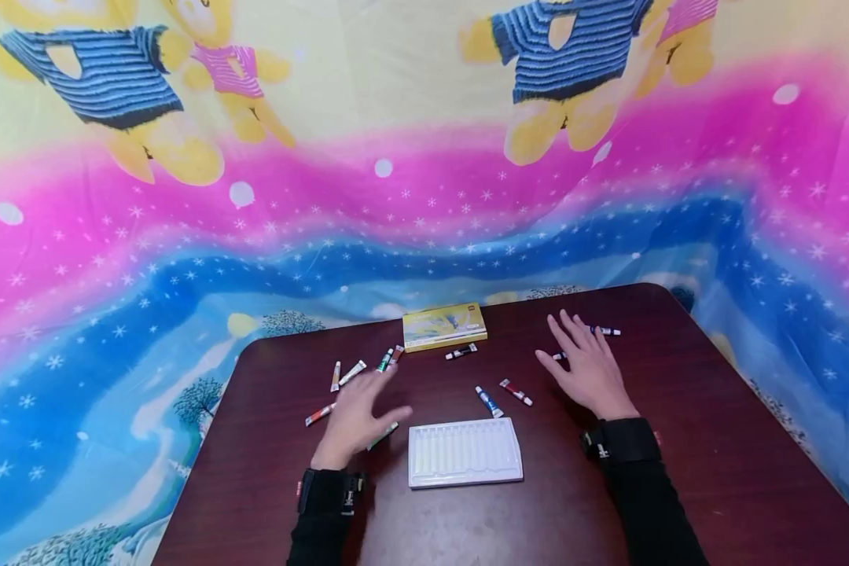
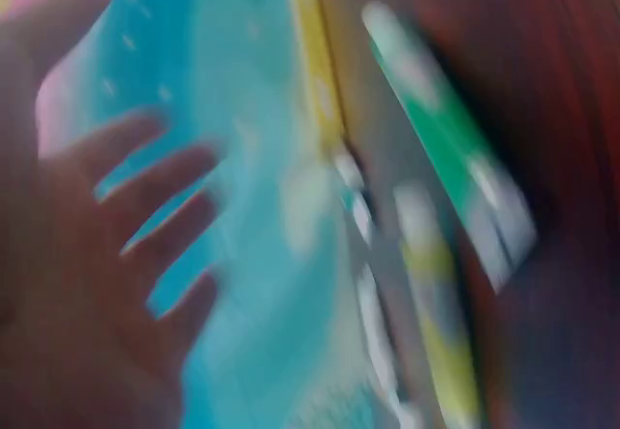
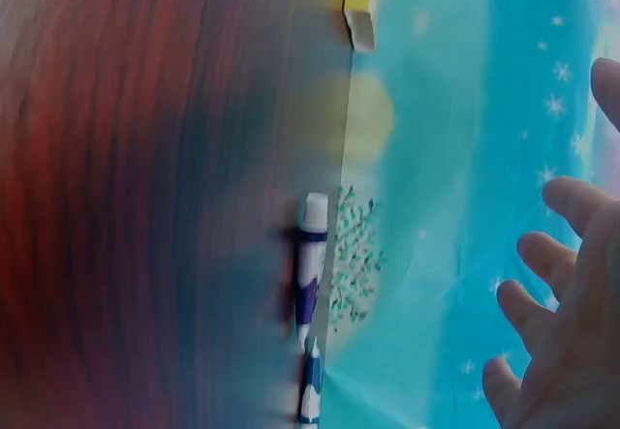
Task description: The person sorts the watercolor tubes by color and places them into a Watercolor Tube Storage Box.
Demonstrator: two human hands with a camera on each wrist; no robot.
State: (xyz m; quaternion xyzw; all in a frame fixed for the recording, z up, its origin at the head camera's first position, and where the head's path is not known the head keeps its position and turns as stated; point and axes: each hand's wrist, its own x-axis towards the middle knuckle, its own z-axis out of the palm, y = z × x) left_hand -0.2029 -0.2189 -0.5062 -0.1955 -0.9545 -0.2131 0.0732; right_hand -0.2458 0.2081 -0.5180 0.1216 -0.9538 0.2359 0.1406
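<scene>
My left hand [image 1: 354, 413] hovers over the table's left side, fingers spread and holding nothing. Beside it lies a green paint tube [image 1: 383, 436], partly hidden by the hand. The blurred left wrist view shows that green tube [image 2: 450, 143] and a yellow one [image 2: 438, 303] beyond the hand's spread fingers. At the right, my right hand [image 1: 594, 377] is also raised with spread fingers and nothing in it. A purple-and-white tube [image 3: 311, 260] and a dark blue tube [image 3: 310, 385] lie near it. Between the hands sits a white slotted plastic tray [image 1: 464, 453].
A yellow box [image 1: 444, 326] lies at the table's back edge, a black tube [image 1: 461, 351] before it. Blue [image 1: 489, 401] and red [image 1: 516, 392] tubes lie behind the tray. Several more, including a white tube [image 1: 352, 372], are scattered at the left. A printed cloth hangs behind.
</scene>
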